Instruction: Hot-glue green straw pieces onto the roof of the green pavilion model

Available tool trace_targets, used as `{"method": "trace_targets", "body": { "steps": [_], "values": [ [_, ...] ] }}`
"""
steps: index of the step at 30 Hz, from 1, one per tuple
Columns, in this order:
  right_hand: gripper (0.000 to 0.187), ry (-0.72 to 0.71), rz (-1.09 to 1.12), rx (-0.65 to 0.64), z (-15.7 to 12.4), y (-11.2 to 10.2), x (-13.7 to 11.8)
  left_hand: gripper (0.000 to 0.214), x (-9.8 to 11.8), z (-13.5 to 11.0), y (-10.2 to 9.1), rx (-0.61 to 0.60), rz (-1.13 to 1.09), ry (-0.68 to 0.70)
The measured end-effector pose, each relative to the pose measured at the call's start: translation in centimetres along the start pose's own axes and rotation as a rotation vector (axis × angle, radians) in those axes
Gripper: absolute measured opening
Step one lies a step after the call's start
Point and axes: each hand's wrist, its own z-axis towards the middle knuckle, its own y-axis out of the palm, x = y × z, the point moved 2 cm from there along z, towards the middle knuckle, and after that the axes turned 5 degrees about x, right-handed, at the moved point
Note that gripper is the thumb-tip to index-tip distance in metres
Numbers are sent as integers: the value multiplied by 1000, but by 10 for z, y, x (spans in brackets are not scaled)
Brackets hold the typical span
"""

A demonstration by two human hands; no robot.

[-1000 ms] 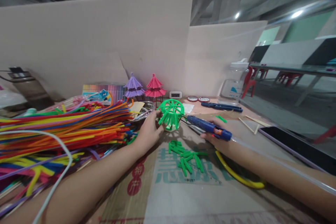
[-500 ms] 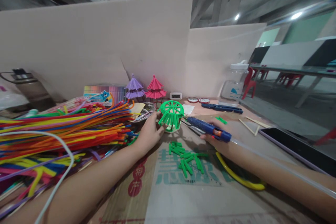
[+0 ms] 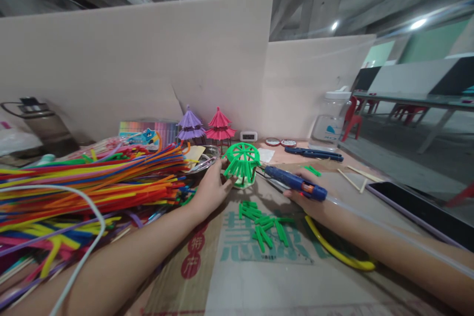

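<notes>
My left hand [image 3: 209, 190] is closed on the edge of a green round frame of pipe-cleaner pieces [image 3: 242, 161], which stands on a pale base on the cardboard. My right hand [image 3: 309, 197] grips a blue glue gun [image 3: 295, 182] whose nozzle points left at the green frame's right side. Several short green cut pieces [image 3: 264, 222] lie on the cardboard sheet [image 3: 244, 266] between my forearms.
A big heap of coloured pipe cleaners [image 3: 92, 177] fills the left. Purple [image 3: 190, 126] and pink [image 3: 219, 126] small pagoda models stand at the back by the white board. A clear jar [image 3: 330, 121], blue cutters [image 3: 314, 153], yellow cord [image 3: 333, 249] and dark tablet [image 3: 418, 210] lie right.
Almost nothing has moved. Both hands stay on the green frame and the glue gun; the view shifted very slightly.
</notes>
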Motion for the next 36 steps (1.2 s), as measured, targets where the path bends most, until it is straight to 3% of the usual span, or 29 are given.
{"method": "trace_targets", "body": {
  "steps": [6, 11, 19, 23, 28, 36],
  "values": [
    [17, -88, 48, -1, -4, 3, 9, 37, 3, -1, -1, -2, 38, 12],
    [17, -41, 40, -1, -5, 4, 12, 39, 5, -2, -1, 2, 49, 37],
    [21, 9, 24, 44, -3, -2, -3, 38, 5, -3, -1, -6, 23, 35],
    [25, 41, -28, 10, -3, -2, 2, 38, 5, -3, 0, -7, 19, 28],
    [29, 70, 75, 35, -5, 3, 11, 38, 6, -3, -1, -4, 26, 58],
    [25, 39, 68, 36, -5, 2, 6, 38, 8, -4, -2, -11, 38, 43]
  ]
}}
